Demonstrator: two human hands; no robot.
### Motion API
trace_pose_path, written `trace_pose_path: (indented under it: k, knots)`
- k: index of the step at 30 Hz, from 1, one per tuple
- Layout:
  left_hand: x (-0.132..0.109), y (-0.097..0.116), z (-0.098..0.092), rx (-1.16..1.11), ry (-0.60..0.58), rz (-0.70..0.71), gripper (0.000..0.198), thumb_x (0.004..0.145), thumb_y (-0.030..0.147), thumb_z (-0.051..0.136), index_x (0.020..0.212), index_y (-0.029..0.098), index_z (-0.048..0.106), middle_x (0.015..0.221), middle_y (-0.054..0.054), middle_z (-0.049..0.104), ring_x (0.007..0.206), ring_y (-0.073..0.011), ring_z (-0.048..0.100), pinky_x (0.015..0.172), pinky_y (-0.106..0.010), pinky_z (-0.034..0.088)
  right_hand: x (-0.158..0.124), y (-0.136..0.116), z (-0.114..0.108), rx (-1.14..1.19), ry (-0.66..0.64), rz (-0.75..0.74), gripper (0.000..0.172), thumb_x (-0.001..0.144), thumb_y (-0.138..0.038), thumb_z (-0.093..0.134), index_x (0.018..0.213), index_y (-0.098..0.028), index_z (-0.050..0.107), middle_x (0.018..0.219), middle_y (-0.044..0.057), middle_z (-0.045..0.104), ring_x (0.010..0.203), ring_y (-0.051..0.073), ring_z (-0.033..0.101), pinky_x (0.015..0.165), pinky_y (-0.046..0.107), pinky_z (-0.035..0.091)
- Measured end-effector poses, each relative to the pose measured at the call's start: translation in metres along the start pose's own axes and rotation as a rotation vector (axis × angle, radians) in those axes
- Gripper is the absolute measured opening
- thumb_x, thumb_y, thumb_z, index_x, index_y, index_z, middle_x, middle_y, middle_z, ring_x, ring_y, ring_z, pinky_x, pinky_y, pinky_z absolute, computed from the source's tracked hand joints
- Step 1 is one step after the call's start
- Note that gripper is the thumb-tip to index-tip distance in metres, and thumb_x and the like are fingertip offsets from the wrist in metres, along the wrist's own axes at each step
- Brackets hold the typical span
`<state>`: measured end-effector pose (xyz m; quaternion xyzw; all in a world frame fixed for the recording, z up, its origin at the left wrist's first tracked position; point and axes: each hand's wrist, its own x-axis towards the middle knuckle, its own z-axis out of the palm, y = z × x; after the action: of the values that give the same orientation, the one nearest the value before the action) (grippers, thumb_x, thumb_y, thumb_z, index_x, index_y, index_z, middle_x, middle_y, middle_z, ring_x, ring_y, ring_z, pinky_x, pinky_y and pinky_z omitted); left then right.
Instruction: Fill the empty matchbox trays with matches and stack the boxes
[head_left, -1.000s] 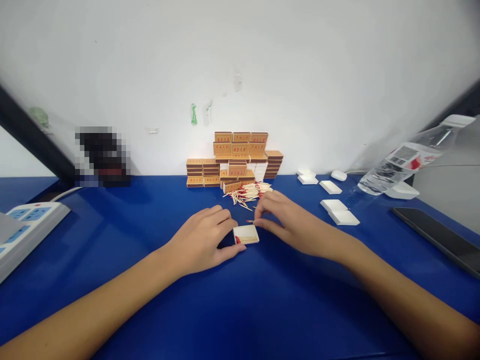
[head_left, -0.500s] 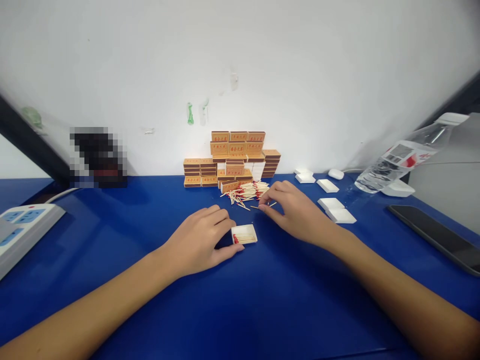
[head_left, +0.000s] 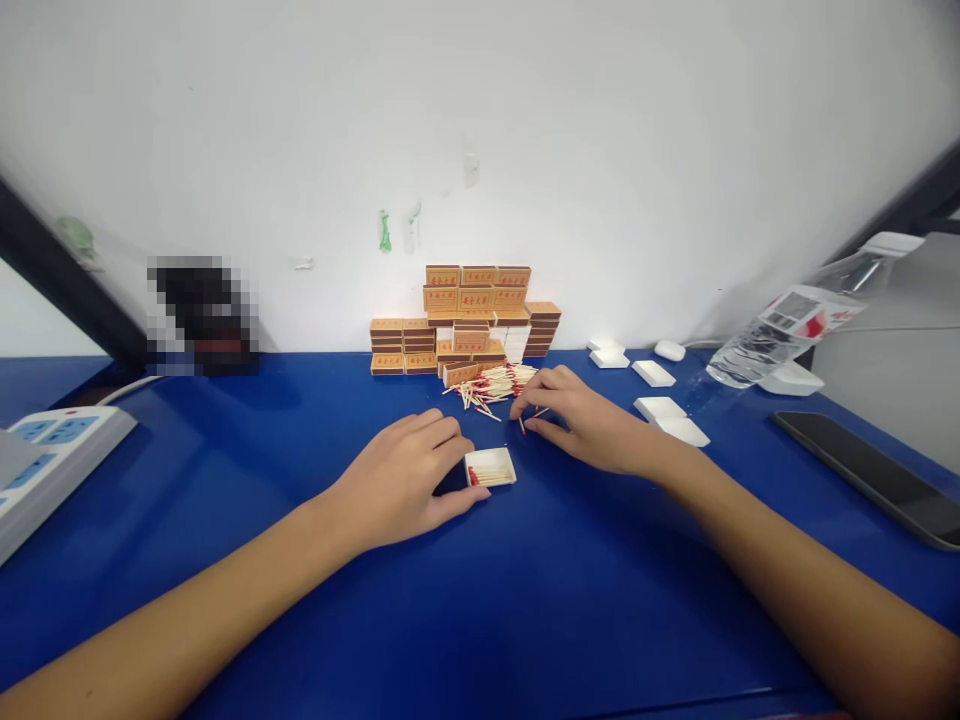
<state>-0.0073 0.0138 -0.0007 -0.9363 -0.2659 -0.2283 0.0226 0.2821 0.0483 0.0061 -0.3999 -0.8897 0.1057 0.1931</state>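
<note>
Turned since the earlier frame, one match (head_left: pixel 523 425) slants between narrowed fingers of the right hand (head_left: pixel 577 415), grip unclear, at one o'clock from the tray (head_left: pixel 489 458). At nine, the left hand (head_left: pixel 405 480) pinches the tray. Loose fingers could drop the match.

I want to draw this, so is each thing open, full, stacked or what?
Small tray, open, partly filled with matches.
Left hand, holding the small tray.
Right hand, at a match; grip unclear.
Match pile, loose, jumbled.
Matchboxes, stacked.
White trays, contents unclear.
Bottle, capped.
Phone, flat, screen dark.
Power strip, on or off unclear.
</note>
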Motion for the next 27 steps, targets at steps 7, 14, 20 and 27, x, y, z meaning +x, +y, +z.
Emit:
trace_pose_path:
  k: [7,14,20,27]
  knots:
    - [0.001,-0.001,0.0,0.008,-0.004,-0.009,0.035,0.1,0.046,0.068,0.11,0.012,0.072,0.096,-0.009,0.07,0.09,-0.0254,0.065,0.08,-0.041,0.057,0.001,-0.005,0.002,-0.043,0.001,0.036,0.016,0.106,-0.027,0.051,0.093,-0.021,0.06,0.105,0.012,0.06,0.102,0.03,0.05,0.093,0.048,0.048]
    - [0.001,-0.001,0.0,0.004,-0.018,-0.028,0.032,0.1,0.045,0.066,0.106,0.014,0.072,0.095,-0.008,0.07,0.09,-0.0251,0.065,0.081,-0.041,0.057,-0.001,-0.062,0.006,0.089,0.071,-0.048,0.012,0.106,-0.022,0.052,0.098,-0.024,0.06,0.112,0.008,0.063,0.111,0.026,0.053,0.101,0.045,0.047]
    - [0.002,-0.001,0.002,0.008,-0.013,-0.028,0.034,0.1,0.046,0.067,0.108,0.013,0.073,0.097,-0.009,0.07,0.091,-0.0258,0.065,0.082,-0.042,0.057,0.008,-0.038,0.022,-0.032,0.321,0.06,0.01,0.103,-0.024,0.06,0.094,-0.022,0.063,0.095,0.008,0.066,0.095,0.027,0.055,0.088,0.044,0.048]
    - [0.002,0.001,-0.001,0.002,-0.02,-0.03,0.033,0.1,0.045,0.067,0.109,0.013,0.073,0.097,-0.009,0.071,0.091,-0.0257,0.066,0.083,-0.042,0.057,0.021,-0.011,0.031,-0.026,0.178,0.119,0.011,0.097,-0.022,0.068,0.086,-0.021,0.065,0.097,0.009,0.067,0.101,0.028,0.056,0.092,0.045,0.047]
